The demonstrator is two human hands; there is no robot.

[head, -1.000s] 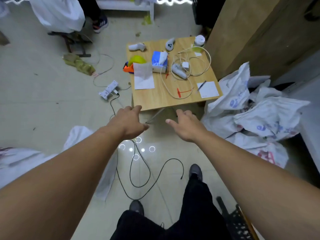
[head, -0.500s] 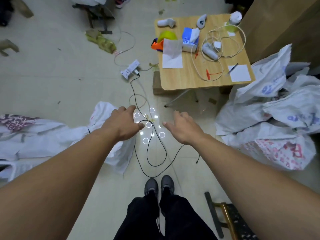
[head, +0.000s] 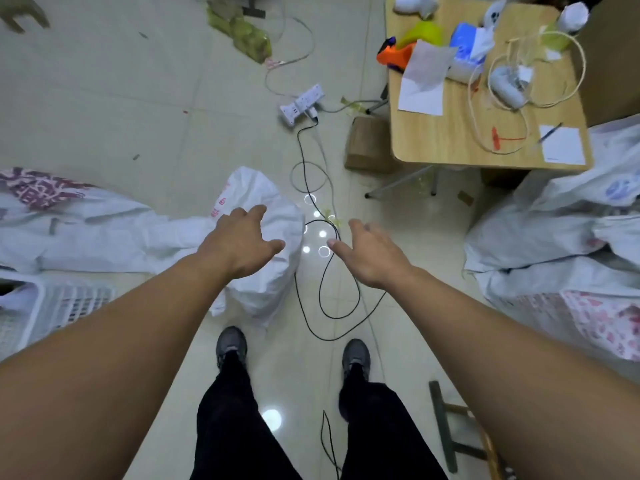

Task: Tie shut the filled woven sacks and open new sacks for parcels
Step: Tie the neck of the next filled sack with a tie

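Observation:
A white woven sack point(head: 266, 285) lies crumpled on the tiled floor just ahead of my feet, its body stretching away to the left. My left hand point(head: 242, 244) hovers above its bunched end, fingers relaxed and holding nothing. Over the bare floor and a black cable point(head: 325, 271), my right hand point(head: 367, 254) is stretched out with spread fingers, also empty. A heap of white woven sacks point(head: 554, 244) with blue and red print sits at the right.
A low wooden table point(head: 460, 140) at the upper right carries papers, cords and small devices. A power strip point(head: 303, 103) and a cardboard box point(head: 367, 143) lie on the floor beside it. A white plastic basket point(head: 52, 306) stands at the left, a wooden stool point(head: 460, 441) at the lower right.
The view has shifted left and down, so the table slid to the upper right. The floor sack is now directly under my left hand. Both hands stay outstretched and empty.

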